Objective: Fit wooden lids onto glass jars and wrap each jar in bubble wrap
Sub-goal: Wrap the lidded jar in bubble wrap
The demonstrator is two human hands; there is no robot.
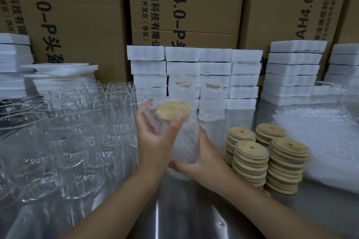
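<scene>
I hold a glass jar [184, 141] in bubble wrap above the steel table, tilted away from me, with a wooden lid [172, 109] on its mouth. My left hand [155, 134] grips the upper part, thumb near the lid's rim. My right hand [206, 159] cups the bottom from the right. Two wrapped, lidded jars [211, 101] stand behind. Several stacks of wooden lids [268, 155] sit to the right. Many bare glass jars [77, 132] crowd the left.
A pile of bubble wrap sheets [320, 141] lies at the right. White foam boxes [213, 72] are stacked along the back, in front of tall cardboard cartons [186, 6]. More foam sheets [58, 75] sit at the back left. Bare steel table [184, 209] shows between my forearms.
</scene>
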